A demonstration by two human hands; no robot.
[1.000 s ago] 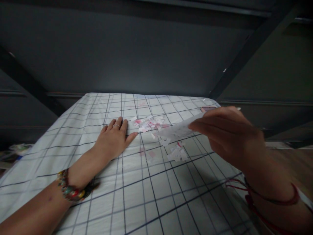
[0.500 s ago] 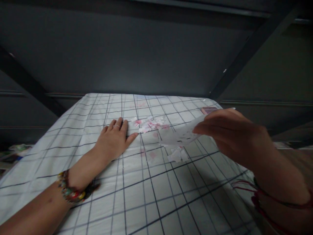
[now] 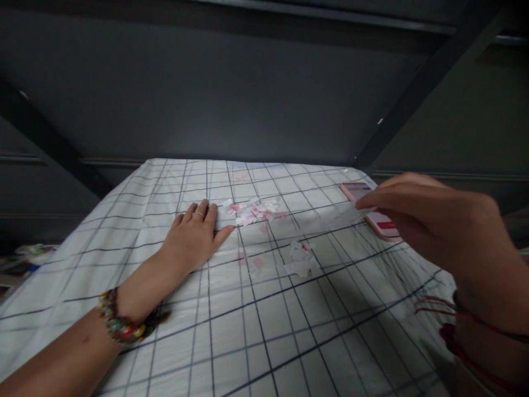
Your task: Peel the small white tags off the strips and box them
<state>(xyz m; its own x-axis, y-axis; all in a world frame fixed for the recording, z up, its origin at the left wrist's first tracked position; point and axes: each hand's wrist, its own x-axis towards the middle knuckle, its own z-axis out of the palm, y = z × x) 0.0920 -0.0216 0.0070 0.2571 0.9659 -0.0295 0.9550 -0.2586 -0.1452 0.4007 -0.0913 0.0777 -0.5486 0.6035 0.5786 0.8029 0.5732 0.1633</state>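
My left hand (image 3: 193, 234) lies flat on a white cloth with dark grid lines (image 3: 243, 353), fingers spread. Its thumb and fingertips are close to a pile of torn white paper scraps with pink marks (image 3: 256, 210). On the right, my right hand (image 3: 433, 220) is raised above the cloth, thumb and fingers pinched on the edge of a thin translucent sheet (image 3: 326, 221). The sheet is blurred, and its material is hard to make out. A smaller heap of scraps (image 3: 301, 259) lies just in front of it. Pink smudges show on the cloth.
A phone in a pink case (image 3: 384, 227) lies on the cloth, partly hidden behind my right hand. A dark panelled wall (image 3: 231, 88) stands along the far edge. Cluttered items (image 3: 35, 253) sit below the cloth's left side.
My right hand has moved right with the sheet, which now looks flatter and edge-on. More of the phone and the smaller scrap heap shows. My left hand stays put.
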